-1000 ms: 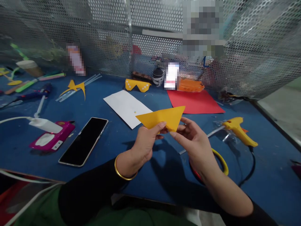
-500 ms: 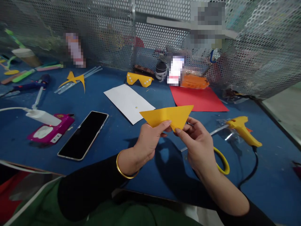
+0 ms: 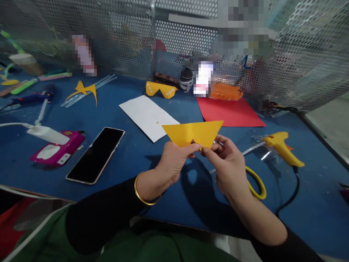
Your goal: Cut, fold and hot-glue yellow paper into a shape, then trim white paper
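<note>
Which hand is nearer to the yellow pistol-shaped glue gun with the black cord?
Right. The right hand is left of the glue gun, not touching it; the left hand is farther left, beyond the right hand.

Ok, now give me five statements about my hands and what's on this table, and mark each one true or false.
1. The left hand and the right hand both hold the yellow paper. True.
2. The red sheet lies to the left of the white sheet. False: it lies to the right of it.
3. The yellow glue gun is to the right of the right hand. True.
4. The dark-screened phone stands upright. False: it lies flat on the blue table.
5. The yellow piece with pale dots is beyond the white sheet. True.
</note>
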Motion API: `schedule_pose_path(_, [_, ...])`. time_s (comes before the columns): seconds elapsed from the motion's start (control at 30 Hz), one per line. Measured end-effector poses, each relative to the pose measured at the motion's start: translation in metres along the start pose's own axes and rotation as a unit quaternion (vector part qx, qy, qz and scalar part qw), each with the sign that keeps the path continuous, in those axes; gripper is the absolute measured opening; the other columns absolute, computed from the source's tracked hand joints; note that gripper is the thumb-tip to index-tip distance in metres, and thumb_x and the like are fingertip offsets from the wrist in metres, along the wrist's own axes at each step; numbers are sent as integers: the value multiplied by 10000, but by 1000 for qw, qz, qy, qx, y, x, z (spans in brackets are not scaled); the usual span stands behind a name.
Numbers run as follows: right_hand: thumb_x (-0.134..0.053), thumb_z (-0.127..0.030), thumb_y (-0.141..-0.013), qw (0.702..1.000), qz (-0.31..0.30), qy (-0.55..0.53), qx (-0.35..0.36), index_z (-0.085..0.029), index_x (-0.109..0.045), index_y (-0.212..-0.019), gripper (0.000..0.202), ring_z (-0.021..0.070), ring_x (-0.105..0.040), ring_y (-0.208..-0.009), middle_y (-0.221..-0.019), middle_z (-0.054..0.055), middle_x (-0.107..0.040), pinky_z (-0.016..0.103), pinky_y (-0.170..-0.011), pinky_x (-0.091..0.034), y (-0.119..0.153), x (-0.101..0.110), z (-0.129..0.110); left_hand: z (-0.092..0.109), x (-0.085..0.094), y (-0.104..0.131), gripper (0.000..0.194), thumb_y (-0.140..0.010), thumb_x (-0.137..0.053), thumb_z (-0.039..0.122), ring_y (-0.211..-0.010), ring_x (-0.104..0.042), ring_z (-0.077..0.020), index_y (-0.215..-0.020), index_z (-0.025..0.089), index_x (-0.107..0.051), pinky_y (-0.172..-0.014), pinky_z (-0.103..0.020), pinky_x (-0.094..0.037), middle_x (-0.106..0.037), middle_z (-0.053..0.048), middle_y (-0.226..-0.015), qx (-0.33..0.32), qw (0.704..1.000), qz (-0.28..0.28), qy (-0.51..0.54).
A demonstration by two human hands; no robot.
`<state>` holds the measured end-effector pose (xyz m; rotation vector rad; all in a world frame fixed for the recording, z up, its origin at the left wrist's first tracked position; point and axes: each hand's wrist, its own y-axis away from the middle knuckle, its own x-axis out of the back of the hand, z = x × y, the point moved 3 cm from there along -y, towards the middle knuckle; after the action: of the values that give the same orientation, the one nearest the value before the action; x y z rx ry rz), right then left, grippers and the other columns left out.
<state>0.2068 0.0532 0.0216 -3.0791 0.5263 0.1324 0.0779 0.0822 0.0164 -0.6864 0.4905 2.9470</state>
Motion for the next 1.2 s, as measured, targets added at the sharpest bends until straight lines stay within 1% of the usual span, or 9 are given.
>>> schedule_pose_path(0.17, [-810, -278, -687, 1000, 3, 0, 0, -225, -596, -1010, 391, 139, -633, -663, -706, -44, -655, 337, -707, -544, -1, 1, -1, 1, -1, 0, 188, -636, -797, 188, -739, -646, -134, -817, 175, -749, -623, -238, -492, -738, -30, -836, -12, 1000, 6, -16])
schedule_pose_path(0.37, [-826, -291, -678, 999, -18, -23, -15, -233, -602, -1000, 396, 152, -681, -740, -777, -29, -701, 359, -803, -573, 0, -3, -2, 1, 0, -1, 176, -610, -821, 188, -704, -640, -130, -766, 183, -741, -595, -236, -475, -726, -13, -783, -19, 1000, 16, -6])
schedule_pose_path(0.5, [-809, -290, -704, 999, -16, -26, -18, -234, -614, -978, 341, 154, -683, -744, -774, -30, -696, 371, -830, -573, 2, -3, -1, 0, 0, -1, 135, -623, -804, 188, -690, -645, -140, -743, 180, -743, -593, -249, -469, -735, -22, -769, -21, 1000, 12, -15])
schedule_pose_path(0.57, [-807, -285, -705, 999, -13, -27, -19, -229, -624, -968, 326, 156, -684, -745, -763, -28, -692, 368, -817, -574, 2, -3, 0, -1, 0, -1, 128, -627, -803, 195, -689, -649, -142, -738, 176, -743, -594, -251, -468, -737, -26, -768, -23, 1000, 7, -18])
schedule_pose_path(0.73, [-822, -265, -693, 999, -7, -35, -18, -226, -637, -949, 318, 133, -651, -676, -705, -43, -672, 321, -724, -568, 0, -1, 2, -2, 0, -2, 138, -623, -811, 202, -677, -647, -129, -737, 173, -738, -585, -236, -467, -727, -15, -756, -18, 1000, 2, -15])
schedule_pose_path(0.83, [-834, -262, -680, 999, -6, -46, -29, -224, -640, -936, 324, 131, -650, -671, -695, -46, -667, 321, -741, -572, 1, -1, 1, -1, 0, -1, 140, -619, -817, 209, -676, -641, -126, -724, 169, -732, -585, -229, -465, -716, -8, -741, -18, 1000, 3, -13])
schedule_pose_path(0.97, [-837, -270, -667, 998, -22, -52, -38, -227, -637, -938, 339, 152, -682, -752, -788, -20, -707, 357, -829, -578, 3, -3, -2, 0, 1, -1, 170, -602, -822, 217, -687, -635, -131, -738, 169, -733, -591, -234, -464, -716, -8, -752, -17, 1000, 12, -5])
schedule_pose_path(1.07, [-833, -259, -676, 996, -43, -60, -43, -227, -636, -984, 367, 173, -706, -843, -882, 9, -736, 363, -855, -576, 5, -4, -2, -1, 2, -2, 163, -602, -815, 205, -694, -627, -125, -736, 172, -728, -594, -234, -457, -711, -8, -760, -14, 1000, 20, 6])
schedule_pose_path(1.2, [-838, -256, -675, 996, -39, -60, -46, -234, -636, -1006, 389, 184, -717, -841, -871, 7, -738, 389, -875, -580, 4, -2, 0, -1, 2, -3, 144, -610, -806, 200, -677, -615, -121, -717, 170, -715, -594, -242, -445, -686, 0, -723, -9, 1000, 22, 7])
